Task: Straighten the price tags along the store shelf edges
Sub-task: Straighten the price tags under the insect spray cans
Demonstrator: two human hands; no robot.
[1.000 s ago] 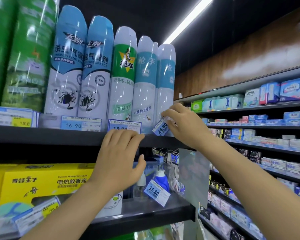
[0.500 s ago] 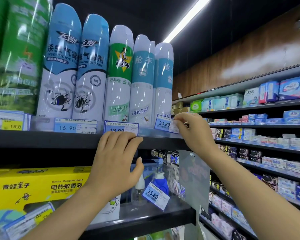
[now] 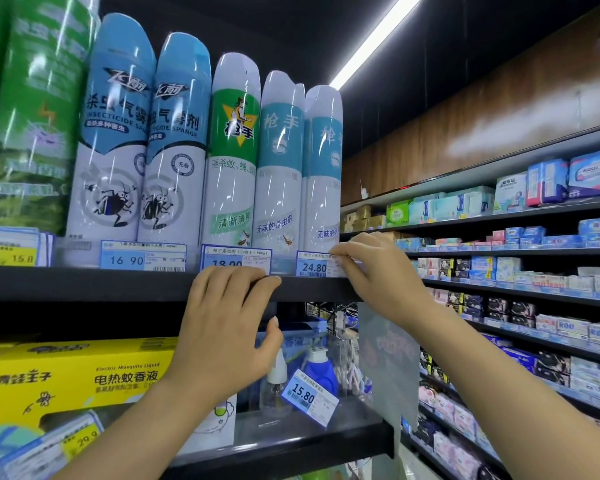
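A blue price tag marked 24.80 (image 3: 313,264) stands level on the upper black shelf edge (image 3: 84,284), below the spray cans. My right hand (image 3: 378,271) pinches the tag's right end with its fingertips. My left hand (image 3: 227,327) lies with straight fingers over the shelf edge, its fingertips touching the bottom of the 18.00 tag (image 3: 236,258). Further left stand the 16.90 tag (image 3: 142,257) and a yellow 15.8 tag (image 3: 13,249). On the lower shelf, the 15.80 tag (image 3: 309,396) and the 29.9 tag (image 3: 52,448) sit tilted.
Tall insecticide spray cans (image 3: 174,143) line the upper shelf right behind the tags. A yellow mosquito-liquid box (image 3: 73,379) and small bottles (image 3: 317,370) fill the lower shelf. A clear divider (image 3: 388,358) hangs at the shelf end. Stocked shelves (image 3: 520,258) run along the aisle to the right.
My right hand has turned the 24.80 tag from a steep tilt to level on the shelf edge. My left hand has stayed on the shelf edge by the 18.00 tag.
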